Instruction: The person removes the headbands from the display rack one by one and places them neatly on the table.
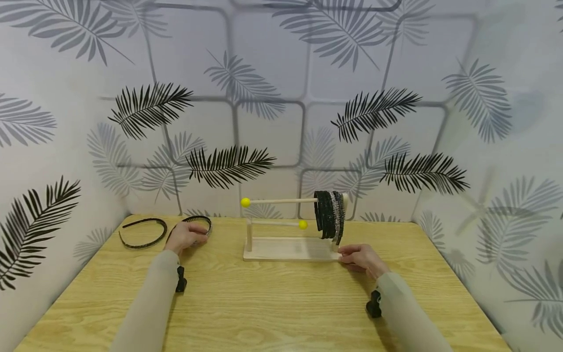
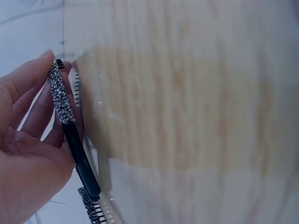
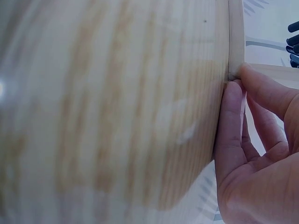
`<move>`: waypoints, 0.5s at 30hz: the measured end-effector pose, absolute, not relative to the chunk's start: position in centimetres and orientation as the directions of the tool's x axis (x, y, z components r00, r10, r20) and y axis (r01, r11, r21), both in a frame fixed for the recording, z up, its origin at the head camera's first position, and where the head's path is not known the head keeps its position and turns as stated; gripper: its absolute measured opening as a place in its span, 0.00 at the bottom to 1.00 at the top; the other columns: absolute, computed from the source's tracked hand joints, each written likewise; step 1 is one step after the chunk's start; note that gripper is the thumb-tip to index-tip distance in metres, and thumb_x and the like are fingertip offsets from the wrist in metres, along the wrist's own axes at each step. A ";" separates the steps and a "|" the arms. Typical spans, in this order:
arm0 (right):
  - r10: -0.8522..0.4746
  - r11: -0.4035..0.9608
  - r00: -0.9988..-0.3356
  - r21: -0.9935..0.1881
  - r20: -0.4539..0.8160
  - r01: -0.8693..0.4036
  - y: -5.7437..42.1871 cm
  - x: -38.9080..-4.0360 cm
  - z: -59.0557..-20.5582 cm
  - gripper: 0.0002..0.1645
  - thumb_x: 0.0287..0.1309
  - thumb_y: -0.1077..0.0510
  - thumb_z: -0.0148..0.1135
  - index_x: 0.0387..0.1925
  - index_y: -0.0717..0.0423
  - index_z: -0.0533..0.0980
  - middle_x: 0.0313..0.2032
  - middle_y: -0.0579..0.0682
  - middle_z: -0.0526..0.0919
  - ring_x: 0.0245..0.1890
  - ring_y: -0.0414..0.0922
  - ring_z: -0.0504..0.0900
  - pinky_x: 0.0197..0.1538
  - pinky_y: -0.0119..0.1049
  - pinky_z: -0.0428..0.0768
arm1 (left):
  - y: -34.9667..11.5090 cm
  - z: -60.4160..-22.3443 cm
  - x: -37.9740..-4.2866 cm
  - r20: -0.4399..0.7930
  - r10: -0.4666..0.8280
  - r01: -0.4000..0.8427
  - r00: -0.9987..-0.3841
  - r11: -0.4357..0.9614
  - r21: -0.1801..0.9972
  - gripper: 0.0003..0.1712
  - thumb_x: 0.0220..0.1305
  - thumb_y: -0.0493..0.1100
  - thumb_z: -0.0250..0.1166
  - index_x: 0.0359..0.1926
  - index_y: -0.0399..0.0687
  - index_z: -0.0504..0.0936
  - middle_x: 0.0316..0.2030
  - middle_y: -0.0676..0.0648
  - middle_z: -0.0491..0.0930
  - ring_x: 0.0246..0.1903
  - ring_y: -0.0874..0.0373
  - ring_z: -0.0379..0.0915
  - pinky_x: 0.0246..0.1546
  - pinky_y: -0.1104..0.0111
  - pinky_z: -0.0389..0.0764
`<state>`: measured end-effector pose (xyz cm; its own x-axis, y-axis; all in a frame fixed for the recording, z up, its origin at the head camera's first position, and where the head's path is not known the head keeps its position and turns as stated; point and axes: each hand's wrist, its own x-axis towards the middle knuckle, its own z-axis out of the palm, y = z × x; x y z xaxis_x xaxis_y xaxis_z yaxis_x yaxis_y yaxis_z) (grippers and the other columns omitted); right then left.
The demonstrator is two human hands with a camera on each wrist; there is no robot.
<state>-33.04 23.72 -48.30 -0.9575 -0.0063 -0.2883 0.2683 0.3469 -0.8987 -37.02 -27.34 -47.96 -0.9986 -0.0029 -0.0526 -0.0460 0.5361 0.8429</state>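
Observation:
On the left of the table, my left hand (image 1: 185, 236) pinches a black toothed headband (image 1: 198, 218) between thumb and fingers. In the left wrist view, sparkling stones cover part of this headband (image 2: 61, 102), and its black end points down. Across the table, my right hand (image 1: 362, 259) pinches the near right corner of a wooden stand's base (image 1: 288, 249). Thumb and forefinger meet at that base corner (image 3: 237, 42) in the right wrist view. Several black and silvery headbands (image 1: 329, 215) hang at the right end of the stand's upper rod.
Another black headband (image 1: 164, 230) lies at the table's far left, beside my left hand. The upper rod (image 1: 281, 201) ends in a yellow ball (image 1: 245, 202) on the left; the lower rod has a yellow ball (image 1: 303, 225) on its right. A patterned wall (image 1: 272, 132) stands behind.

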 end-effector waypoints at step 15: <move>-0.006 0.365 -0.957 -0.892 -0.290 0.268 23.7 -33.1 -48.3 0.24 0.59 0.67 0.66 0.58 0.65 0.77 0.50 0.58 0.84 0.34 0.36 0.84 0.40 0.34 0.85 | -27.7 -48.2 -37.3 -0.061 -0.064 -0.086 -0.996 0.578 0.812 0.17 0.59 0.38 0.71 0.49 0.38 0.85 0.54 0.35 0.78 0.49 0.44 0.74 0.45 0.58 0.76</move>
<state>-33.13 23.70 -48.30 -0.9572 -0.0055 -0.2895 0.2677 0.3647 -0.8918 -37.32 -27.75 -48.22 -0.9961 -0.0636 -0.0608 -0.0865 0.5775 0.8118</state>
